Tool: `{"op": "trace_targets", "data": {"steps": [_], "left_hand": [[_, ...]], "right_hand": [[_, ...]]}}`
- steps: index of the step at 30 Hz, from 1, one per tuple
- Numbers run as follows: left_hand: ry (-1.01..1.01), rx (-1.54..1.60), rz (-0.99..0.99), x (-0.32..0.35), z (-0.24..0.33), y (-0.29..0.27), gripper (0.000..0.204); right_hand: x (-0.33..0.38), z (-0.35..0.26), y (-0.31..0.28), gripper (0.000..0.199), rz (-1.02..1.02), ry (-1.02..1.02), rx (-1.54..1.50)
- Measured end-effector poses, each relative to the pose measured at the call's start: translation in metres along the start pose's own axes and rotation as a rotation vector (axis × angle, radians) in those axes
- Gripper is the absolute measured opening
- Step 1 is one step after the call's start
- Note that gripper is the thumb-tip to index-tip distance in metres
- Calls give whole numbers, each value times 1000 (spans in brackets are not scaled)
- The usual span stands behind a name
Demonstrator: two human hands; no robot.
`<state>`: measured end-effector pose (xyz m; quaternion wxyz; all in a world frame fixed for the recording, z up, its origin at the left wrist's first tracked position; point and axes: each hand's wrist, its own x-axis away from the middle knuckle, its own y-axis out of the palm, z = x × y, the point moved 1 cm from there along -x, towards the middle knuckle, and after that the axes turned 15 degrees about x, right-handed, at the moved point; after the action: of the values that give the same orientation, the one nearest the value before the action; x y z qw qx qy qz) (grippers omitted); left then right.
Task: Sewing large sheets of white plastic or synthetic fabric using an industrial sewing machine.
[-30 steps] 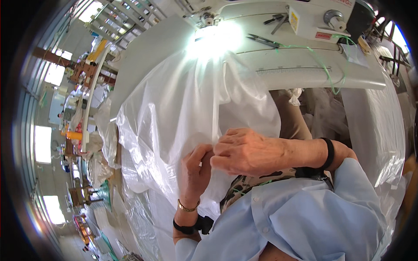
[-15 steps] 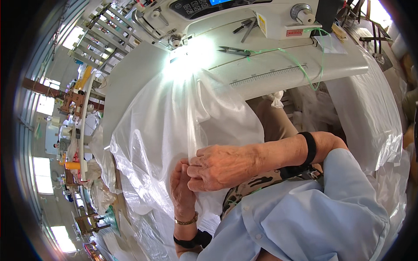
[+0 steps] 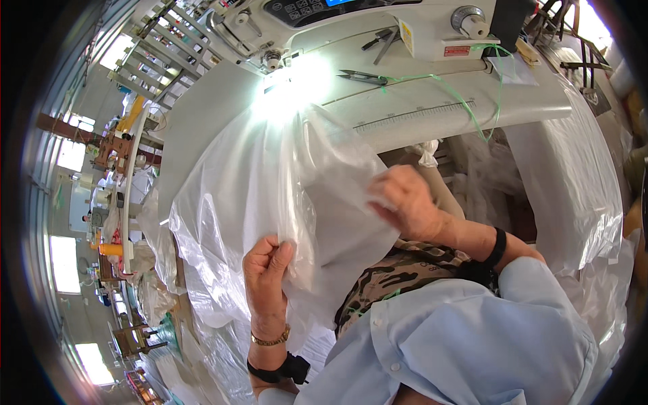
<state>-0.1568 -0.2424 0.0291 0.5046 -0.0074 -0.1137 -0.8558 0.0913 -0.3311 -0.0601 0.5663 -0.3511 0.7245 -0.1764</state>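
A translucent white plastic sheet [image 3: 223, 196] runs in gathered folds from the bright lamp glare at the sewing machine's [image 3: 273, 57] needle area down toward me. My left hand [image 3: 266, 263] pinches a fold of it, thumb on top, fingers partly behind the sheet. Off to the right, my right hand [image 3: 408, 202] hangs near the sheet's right edge. Its fingers are curled and smeared by motion, so whether they touch the sheet cannot be made out. Glare hides the presser foot and needle.
Thread snips [image 3: 363, 77] lie on the machine bed [image 3: 432, 115], with small dark tools [image 3: 381, 40] behind them. A green thread [image 3: 466, 104] trails over the bed's front edge. More plastic sheeting [image 3: 574, 189] hangs at the right. Patterned cloth [image 3: 385, 277] covers my lap.
My right hand has left the sheet beside my left hand and moved right and up. My left hand has shifted slightly left, its thumb now showing on the fold.
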Motion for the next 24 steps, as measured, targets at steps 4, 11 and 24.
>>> {"op": "trace_targets", "data": {"steps": [4, 11, 24], "left_hand": [[21, 59, 30, -3, 11, 20, 9], [39, -6, -128, -9, 12, 34, 11], [61, -427, -222, -13, 10, 32, 3]], "right_hand": [[24, 18, 2, 20, -154, 463, 22], [13, 4, 2, 27, -422, 489, -401], [-52, -41, -28, 21, -485, 9, -579]]}}
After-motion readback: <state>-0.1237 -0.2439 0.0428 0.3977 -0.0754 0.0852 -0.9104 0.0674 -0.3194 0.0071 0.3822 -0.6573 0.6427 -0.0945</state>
